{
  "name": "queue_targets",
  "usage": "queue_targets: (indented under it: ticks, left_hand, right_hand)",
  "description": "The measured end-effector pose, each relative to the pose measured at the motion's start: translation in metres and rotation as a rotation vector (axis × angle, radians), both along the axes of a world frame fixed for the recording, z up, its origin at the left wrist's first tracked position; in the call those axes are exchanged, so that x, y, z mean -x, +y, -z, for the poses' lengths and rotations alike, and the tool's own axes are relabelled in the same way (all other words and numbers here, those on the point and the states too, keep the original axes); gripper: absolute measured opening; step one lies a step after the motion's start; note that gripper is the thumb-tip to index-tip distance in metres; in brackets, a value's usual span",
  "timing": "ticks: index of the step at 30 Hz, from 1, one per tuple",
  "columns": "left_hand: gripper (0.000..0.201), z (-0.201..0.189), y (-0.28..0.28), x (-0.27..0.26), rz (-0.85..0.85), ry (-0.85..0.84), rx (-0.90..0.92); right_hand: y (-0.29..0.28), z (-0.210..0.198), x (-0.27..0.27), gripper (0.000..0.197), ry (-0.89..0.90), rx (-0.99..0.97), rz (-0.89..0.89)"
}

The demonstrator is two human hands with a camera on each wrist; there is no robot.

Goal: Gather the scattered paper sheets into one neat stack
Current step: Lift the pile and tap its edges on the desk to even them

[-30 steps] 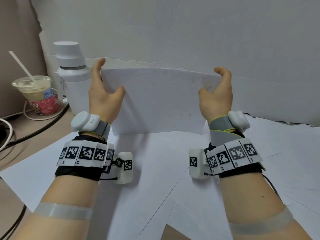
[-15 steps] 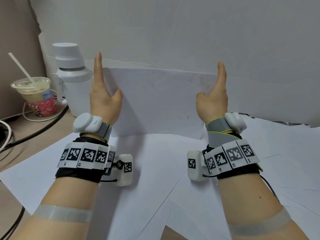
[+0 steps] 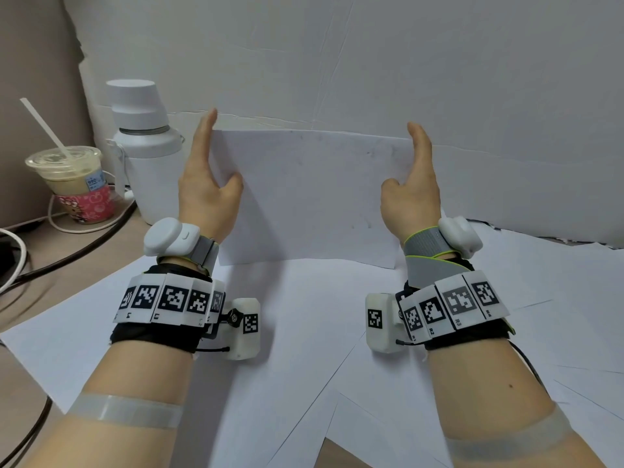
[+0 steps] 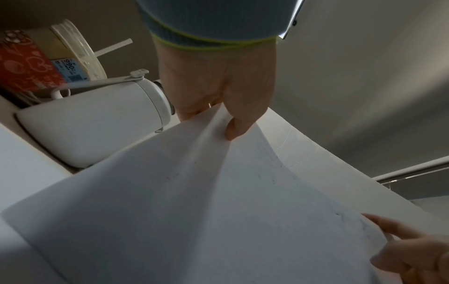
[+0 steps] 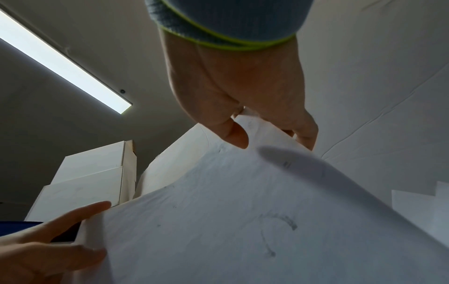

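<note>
Paper stack (image 3: 307, 194) stands on edge, straight fingers of left hand (image 3: 206, 184) and right hand (image 3: 413, 194) flanking its sides.

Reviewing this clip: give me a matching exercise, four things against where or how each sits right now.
Things:
1. paper stack
2. white bottle
3. iced drink cup
4. loose sheets

States:
A. lying flat on the desk
B. far left, straw in lid
C. upright on its edge between both hands
D. just left of the left hand

Pairs: 1-C, 2-D, 3-B, 4-A

White paper stack (image 3: 304, 194) stands upright on scattered sheets (image 3: 304, 332).
</note>
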State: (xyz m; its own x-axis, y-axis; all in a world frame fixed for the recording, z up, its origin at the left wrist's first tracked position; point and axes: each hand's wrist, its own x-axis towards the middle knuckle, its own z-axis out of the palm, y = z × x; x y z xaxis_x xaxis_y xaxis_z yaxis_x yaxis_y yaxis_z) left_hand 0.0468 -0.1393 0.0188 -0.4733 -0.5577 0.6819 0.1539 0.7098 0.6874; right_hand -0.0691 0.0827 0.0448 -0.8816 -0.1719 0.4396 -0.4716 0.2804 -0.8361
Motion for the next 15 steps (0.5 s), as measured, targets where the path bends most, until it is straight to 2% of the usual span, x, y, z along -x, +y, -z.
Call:
queue_targets:
  ticks: [4,8,11,13,15]
  left_hand:
    - [0.069,0.0009,-0.0033,0.0012,-0.020,-0.009,-0.002]
    - [0.064,-0.0010,-0.0049,0.0010,-0.033,-0.013,0.009]
    - [0.080,-0.0029,-0.0036,0.0003,-0.007,0.001,-0.033]
    - [0.094,0.0006,-0.0052,0.0023,0.047,0.015,-0.168]
    - [0.098,0.0058,-0.0078,0.0055,0.073,-0.008,-0.343]
  right_hand:
    - [0.0014,0.0004,0.0042,0.066,-0.007,0.020,0.042]
    - [0.0012,-0.0009,0.0057,0.059,-0.005,0.042,0.041]
    - [0.0033,-0.0023,0.0041,0.068,-0.046,0.089,0.068]
    - [0.0046,-0.0026,0.0049,0.072,-0.123,0.135,0.080]
    - [0.0049,-0.0011,0.0083,0.066,-0.213,0.171,0.084]
